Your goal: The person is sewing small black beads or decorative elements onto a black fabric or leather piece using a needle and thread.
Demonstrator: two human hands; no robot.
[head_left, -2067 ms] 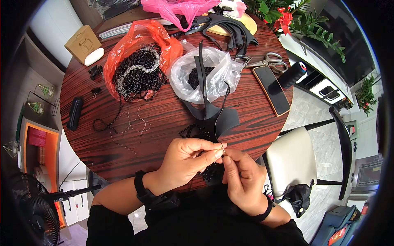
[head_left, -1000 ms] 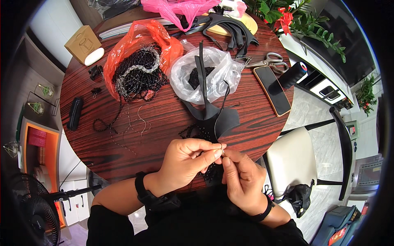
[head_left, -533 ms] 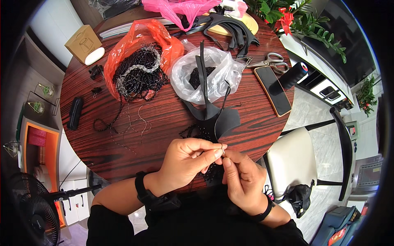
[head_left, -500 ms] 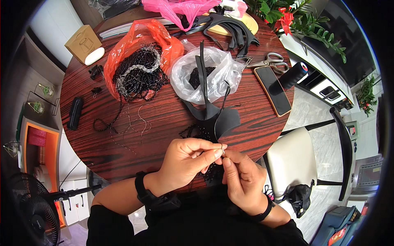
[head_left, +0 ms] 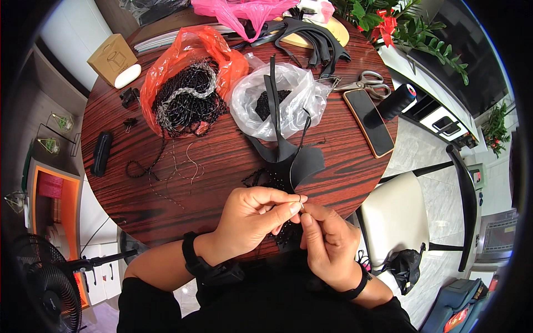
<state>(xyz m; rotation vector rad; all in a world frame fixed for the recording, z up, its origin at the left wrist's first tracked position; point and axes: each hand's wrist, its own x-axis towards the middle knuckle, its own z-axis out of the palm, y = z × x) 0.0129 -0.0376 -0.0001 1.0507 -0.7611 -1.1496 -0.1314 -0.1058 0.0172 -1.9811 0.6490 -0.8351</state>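
My left hand [head_left: 252, 217] is closed in a pinch, thumb against forefinger, on a thin dark thread [head_left: 300, 196] whose small curve shows at the fingertips. My right hand [head_left: 331, 240] pinches right beside it, its fingertips meeting the left ones. A tiny pale sliver shows between the two hands, too small to name. Just beyond them lies a black flat piece with long straps [head_left: 283, 157], rows of small holes along its lower part. Black braided cord [head_left: 255, 178] bunches beside it, and its near end is partly hidden beneath my hands.
Past the strapped piece sits a clear plastic bag [head_left: 310, 100] with black cord inside. A red bag [head_left: 161, 72] holding black-and-grey cord [head_left: 189, 100] is at left. On the right are a phone [head_left: 368, 123], scissors [head_left: 371, 84] and a black thread spool [head_left: 397, 101]. A white-seated chair [head_left: 394, 219] stands at right.
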